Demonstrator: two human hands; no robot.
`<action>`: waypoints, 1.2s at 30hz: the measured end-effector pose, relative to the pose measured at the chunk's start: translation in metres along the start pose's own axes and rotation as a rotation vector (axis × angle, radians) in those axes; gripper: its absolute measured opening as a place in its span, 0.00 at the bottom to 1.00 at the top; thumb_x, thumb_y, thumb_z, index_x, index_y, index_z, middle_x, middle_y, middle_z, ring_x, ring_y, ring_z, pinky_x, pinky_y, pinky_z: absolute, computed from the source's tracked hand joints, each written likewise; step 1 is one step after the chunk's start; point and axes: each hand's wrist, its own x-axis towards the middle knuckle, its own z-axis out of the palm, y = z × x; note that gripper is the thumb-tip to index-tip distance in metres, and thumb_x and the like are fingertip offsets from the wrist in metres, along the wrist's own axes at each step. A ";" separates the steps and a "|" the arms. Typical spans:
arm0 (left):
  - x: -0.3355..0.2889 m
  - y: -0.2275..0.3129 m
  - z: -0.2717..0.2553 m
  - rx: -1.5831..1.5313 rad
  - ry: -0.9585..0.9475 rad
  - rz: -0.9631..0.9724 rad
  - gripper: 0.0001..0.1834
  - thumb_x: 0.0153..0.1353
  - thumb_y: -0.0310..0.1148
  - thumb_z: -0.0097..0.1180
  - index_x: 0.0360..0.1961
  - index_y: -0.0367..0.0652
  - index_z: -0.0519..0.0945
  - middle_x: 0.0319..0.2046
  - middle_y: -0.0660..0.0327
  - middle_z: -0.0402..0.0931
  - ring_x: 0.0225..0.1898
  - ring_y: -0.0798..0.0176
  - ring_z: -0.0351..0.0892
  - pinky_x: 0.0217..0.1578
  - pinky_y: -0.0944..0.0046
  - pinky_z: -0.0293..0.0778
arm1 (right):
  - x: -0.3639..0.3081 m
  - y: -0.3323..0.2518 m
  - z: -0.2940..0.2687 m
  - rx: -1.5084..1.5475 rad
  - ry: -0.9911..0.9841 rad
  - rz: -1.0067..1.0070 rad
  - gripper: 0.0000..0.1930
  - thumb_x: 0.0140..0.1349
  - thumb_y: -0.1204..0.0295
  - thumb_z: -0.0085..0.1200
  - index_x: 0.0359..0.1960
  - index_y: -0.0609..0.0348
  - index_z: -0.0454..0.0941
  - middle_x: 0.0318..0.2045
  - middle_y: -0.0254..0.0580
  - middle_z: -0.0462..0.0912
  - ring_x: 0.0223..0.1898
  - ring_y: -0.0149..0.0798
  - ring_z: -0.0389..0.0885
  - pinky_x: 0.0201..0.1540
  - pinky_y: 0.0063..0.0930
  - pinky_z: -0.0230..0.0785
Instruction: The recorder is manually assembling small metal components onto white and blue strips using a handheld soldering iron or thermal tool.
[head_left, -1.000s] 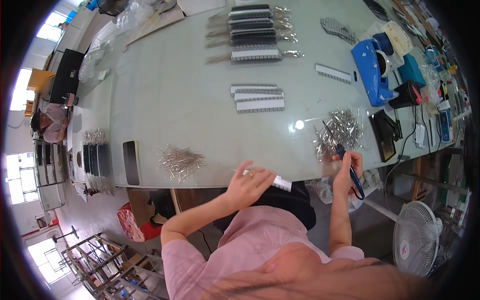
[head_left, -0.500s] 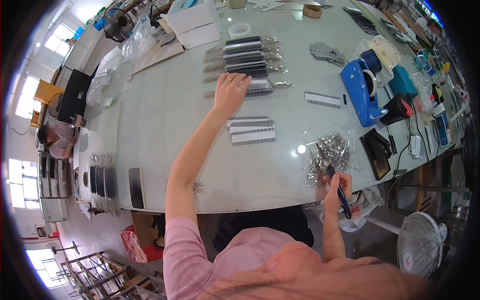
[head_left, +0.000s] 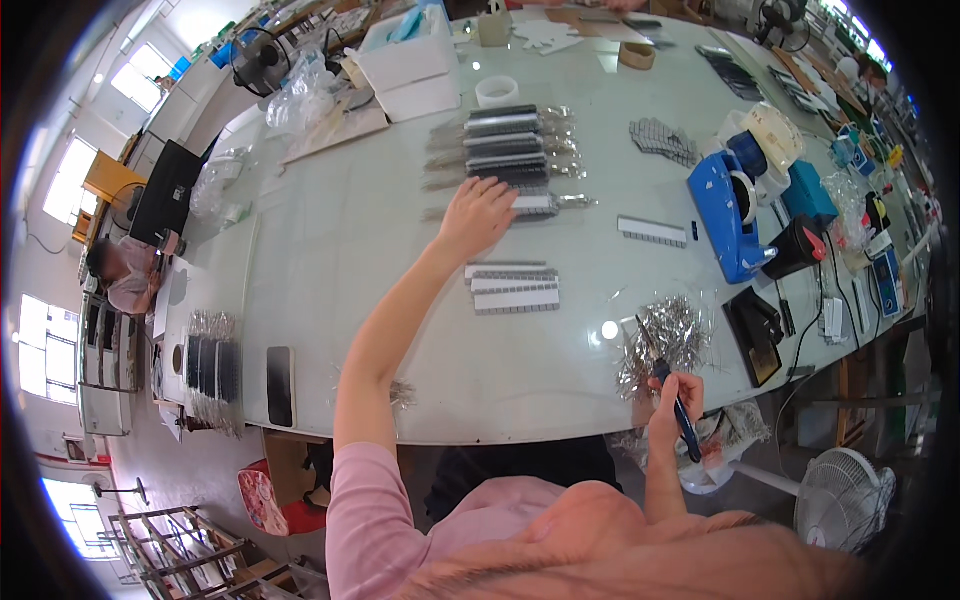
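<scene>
Reaching my left hand (head_left: 478,213) flat onto the comb-like strip (head_left: 540,203) mid-counter, not yet gripped, I hold tweezers (head_left: 684,415) closed in my right hand (head_left: 672,400) near the front edge; 3 strips (head_left: 514,287) lie finished, loose pins (head_left: 668,335) remaining.

The left arm stretches far forward and up across the view, nearly straight from a pink sleeve at the shoulder, the forearm bare. The left hand (head_left: 478,215) lies palm down with fingers spread and pressed flat. The right arm stays bent and close to the body, its forearm upright. The right hand (head_left: 672,400) is curled into a loose fist, thumb side up.
</scene>
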 end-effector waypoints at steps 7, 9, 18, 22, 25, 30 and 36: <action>-0.002 0.001 -0.005 -0.096 -0.078 -0.056 0.24 0.62 0.44 0.57 0.57 0.45 0.76 0.55 0.56 0.76 0.61 0.52 0.70 0.63 0.49 0.60 | -0.004 0.007 -0.002 0.008 0.000 -0.019 0.04 0.67 0.75 0.51 0.37 0.61 0.71 0.27 0.39 0.80 0.28 0.31 0.81 0.35 0.20 0.69; -0.002 0.009 -0.014 -0.120 -0.083 -0.064 0.25 0.62 0.44 0.57 0.58 0.45 0.75 0.56 0.56 0.75 0.61 0.52 0.70 0.63 0.49 0.60 | -0.004 0.005 -0.001 0.015 0.005 -0.030 0.04 0.67 0.75 0.51 0.37 0.62 0.71 0.27 0.39 0.80 0.28 0.31 0.81 0.35 0.20 0.69; -0.106 0.135 -0.081 -0.197 -0.295 -0.206 0.29 0.61 0.45 0.57 0.62 0.46 0.72 0.67 0.54 0.62 0.71 0.50 0.54 0.67 0.42 0.52 | -0.002 0.011 -0.002 0.080 -0.024 -0.095 0.05 0.65 0.77 0.53 0.39 0.65 0.71 0.33 0.42 0.78 0.30 0.35 0.82 0.35 0.24 0.73; -0.135 0.169 -0.098 -0.234 -0.408 -0.265 0.35 0.62 0.48 0.56 0.68 0.49 0.65 0.71 0.54 0.56 0.72 0.49 0.50 0.67 0.38 0.48 | -0.003 0.008 -0.004 0.054 0.007 -0.066 0.03 0.67 0.76 0.50 0.38 0.63 0.71 0.31 0.41 0.78 0.30 0.34 0.81 0.38 0.25 0.74; -0.158 0.198 -0.117 -0.276 -0.476 -0.301 0.36 0.60 0.48 0.59 0.68 0.49 0.66 0.71 0.54 0.56 0.72 0.49 0.50 0.66 0.37 0.47 | -0.003 0.007 -0.004 0.014 0.014 -0.059 0.03 0.67 0.76 0.51 0.39 0.63 0.71 0.32 0.41 0.78 0.29 0.34 0.81 0.37 0.25 0.74; -0.158 0.240 -0.128 -0.311 -0.414 -0.403 0.36 0.58 0.47 0.61 0.66 0.48 0.68 0.70 0.53 0.57 0.72 0.48 0.50 0.65 0.36 0.45 | -0.003 0.010 -0.001 0.039 -0.023 -0.070 0.05 0.66 0.78 0.53 0.40 0.64 0.71 0.33 0.41 0.79 0.30 0.34 0.82 0.38 0.25 0.75; -0.089 0.286 -0.085 -0.408 -0.296 -0.365 0.35 0.59 0.49 0.59 0.66 0.50 0.68 0.71 0.53 0.55 0.73 0.48 0.46 0.67 0.36 0.40 | -0.005 0.004 -0.004 0.070 0.016 -0.056 0.04 0.67 0.78 0.52 0.40 0.64 0.71 0.32 0.41 0.79 0.29 0.33 0.82 0.38 0.24 0.74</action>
